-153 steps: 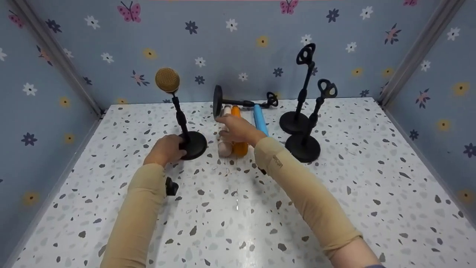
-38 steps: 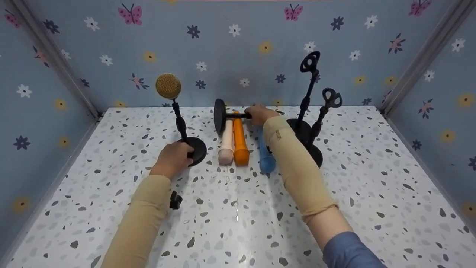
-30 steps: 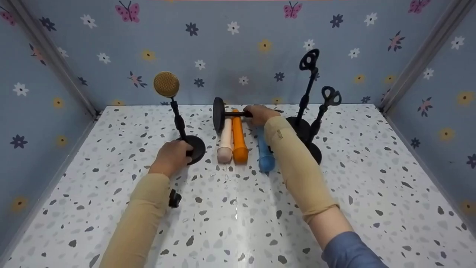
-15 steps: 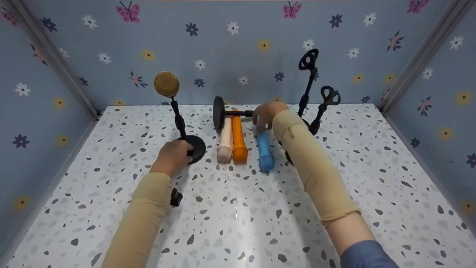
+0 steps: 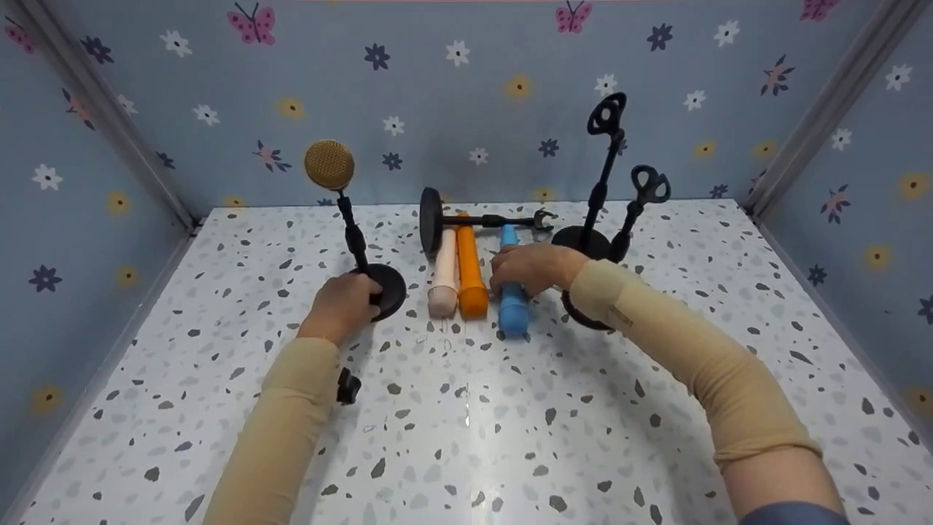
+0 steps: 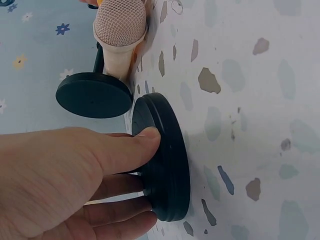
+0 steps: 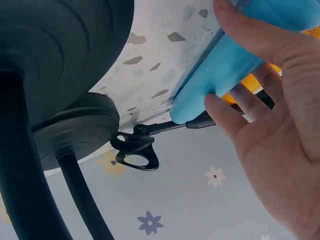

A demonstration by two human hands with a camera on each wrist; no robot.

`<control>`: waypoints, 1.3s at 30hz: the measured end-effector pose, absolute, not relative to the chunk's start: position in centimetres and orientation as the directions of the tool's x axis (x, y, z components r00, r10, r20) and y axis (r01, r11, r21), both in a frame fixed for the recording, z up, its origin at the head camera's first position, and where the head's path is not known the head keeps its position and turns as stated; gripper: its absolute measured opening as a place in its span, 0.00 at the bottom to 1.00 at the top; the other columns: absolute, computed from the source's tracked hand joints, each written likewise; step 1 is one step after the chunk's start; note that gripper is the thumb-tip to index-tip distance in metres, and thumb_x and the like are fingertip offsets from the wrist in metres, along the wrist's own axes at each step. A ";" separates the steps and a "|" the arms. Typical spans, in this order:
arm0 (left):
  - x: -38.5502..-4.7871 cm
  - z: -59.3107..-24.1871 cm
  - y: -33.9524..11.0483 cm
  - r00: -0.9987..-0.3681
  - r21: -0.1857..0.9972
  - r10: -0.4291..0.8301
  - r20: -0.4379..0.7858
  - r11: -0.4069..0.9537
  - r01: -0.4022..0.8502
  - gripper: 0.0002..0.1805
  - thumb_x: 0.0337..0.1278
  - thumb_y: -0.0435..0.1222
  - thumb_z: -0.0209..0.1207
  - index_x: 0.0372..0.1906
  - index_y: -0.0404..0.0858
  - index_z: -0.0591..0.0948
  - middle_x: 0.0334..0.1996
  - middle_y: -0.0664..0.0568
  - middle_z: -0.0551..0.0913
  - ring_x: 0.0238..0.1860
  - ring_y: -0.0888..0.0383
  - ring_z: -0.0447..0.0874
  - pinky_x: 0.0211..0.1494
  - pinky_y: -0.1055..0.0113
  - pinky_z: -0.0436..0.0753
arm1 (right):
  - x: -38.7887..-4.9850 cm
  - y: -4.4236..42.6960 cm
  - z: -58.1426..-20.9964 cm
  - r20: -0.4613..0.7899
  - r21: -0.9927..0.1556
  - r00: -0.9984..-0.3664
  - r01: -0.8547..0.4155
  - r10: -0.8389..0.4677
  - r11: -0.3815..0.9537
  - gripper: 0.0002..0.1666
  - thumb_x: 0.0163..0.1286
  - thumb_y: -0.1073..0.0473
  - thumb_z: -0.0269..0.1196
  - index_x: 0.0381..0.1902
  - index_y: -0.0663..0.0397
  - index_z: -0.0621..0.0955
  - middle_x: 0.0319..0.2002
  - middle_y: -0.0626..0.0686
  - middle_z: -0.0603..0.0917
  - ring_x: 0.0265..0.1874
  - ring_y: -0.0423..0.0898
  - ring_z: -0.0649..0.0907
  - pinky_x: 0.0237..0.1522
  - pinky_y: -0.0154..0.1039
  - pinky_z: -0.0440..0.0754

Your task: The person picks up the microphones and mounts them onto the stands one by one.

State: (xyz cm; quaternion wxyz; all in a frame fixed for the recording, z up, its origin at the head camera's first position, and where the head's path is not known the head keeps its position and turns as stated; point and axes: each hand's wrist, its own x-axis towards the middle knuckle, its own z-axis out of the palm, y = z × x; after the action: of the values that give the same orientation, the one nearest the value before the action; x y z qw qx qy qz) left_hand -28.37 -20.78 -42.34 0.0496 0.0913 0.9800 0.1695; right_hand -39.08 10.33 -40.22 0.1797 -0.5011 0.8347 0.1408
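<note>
My left hand [image 5: 337,310] grips the round black base [image 6: 167,160] of an upright microphone stand, thumb on the rim. A gold mesh microphone [image 5: 329,165] tops that stand. Further right, my right hand [image 5: 536,268] is over the blue microphone [image 5: 514,319], with thumb and fingers on opposite sides of its handle in the right wrist view. The blue microphone lies on the table, mesh end toward me. To its left lie an orange microphone [image 5: 473,300] and a pale pink microphone [image 5: 442,300], side by side. Behind my right hand, a black stand [image 5: 492,221] lies sideways across the handle ends.
Two upright black stands with clips stand at the right, one farther back [image 5: 606,146] and one nearer [image 5: 635,211], close to my right wrist. A patterned wall [image 5: 466,87] backs the speckled table [image 5: 430,437]. A small black object [image 5: 348,386] shows beside my left sleeve.
My right hand has left the lying stand, exposing its clip end, and come nearer to the blue microphone, which has shifted slightly left. My left hand stays on the base.
</note>
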 end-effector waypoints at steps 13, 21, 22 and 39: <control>-28.4 -42.4 -21.0 -0.977 0.318 0.202 -0.063 0.932 0.172 0.16 0.65 0.29 0.63 0.56 0.30 0.84 0.55 0.35 0.83 0.60 0.36 0.79 0.65 0.43 0.74 | -37.6 11.3 -38.8 -0.201 0.033 -0.347 -0.937 -0.916 0.348 0.25 0.63 0.67 0.73 0.58 0.47 0.84 0.56 0.55 0.82 0.58 0.55 0.80 0.59 0.50 0.80; -28.4 -42.5 -20.8 -0.975 0.308 0.206 -0.077 0.935 0.174 0.17 0.66 0.30 0.63 0.57 0.31 0.84 0.57 0.34 0.82 0.61 0.36 0.78 0.66 0.43 0.73 | -35.5 12.5 -35.4 -0.040 -0.190 -0.425 -0.885 -0.904 0.424 0.28 0.66 0.60 0.72 0.64 0.50 0.80 0.59 0.54 0.81 0.58 0.52 0.80 0.62 0.48 0.77; -28.5 -42.5 -20.8 -0.975 0.309 0.207 -0.079 0.935 0.174 0.17 0.66 0.30 0.63 0.58 0.31 0.83 0.57 0.34 0.82 0.61 0.36 0.78 0.66 0.43 0.73 | -35.2 12.7 -34.9 -0.022 -0.222 -0.438 -0.875 -0.899 0.431 0.29 0.67 0.58 0.72 0.65 0.52 0.78 0.60 0.55 0.80 0.58 0.51 0.80 0.62 0.49 0.77; -27.3 -41.8 -21.1 -0.929 0.192 0.358 -0.097 0.922 0.335 0.13 0.65 0.32 0.61 0.50 0.30 0.84 0.48 0.33 0.83 0.52 0.36 0.82 0.56 0.40 0.79 | -30.5 19.4 -31.4 -0.078 -0.641 -0.692 -0.516 -0.717 0.568 0.32 0.67 0.44 0.71 0.59 0.57 0.75 0.48 0.54 0.85 0.47 0.50 0.86 0.53 0.52 0.84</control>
State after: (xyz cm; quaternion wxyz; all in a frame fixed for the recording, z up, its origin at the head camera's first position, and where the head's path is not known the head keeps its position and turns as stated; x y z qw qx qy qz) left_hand -27.28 -21.12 -41.82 0.0653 0.1770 0.9782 0.0865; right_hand -30.49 19.43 -31.35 0.1675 -0.3546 0.8696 -0.3001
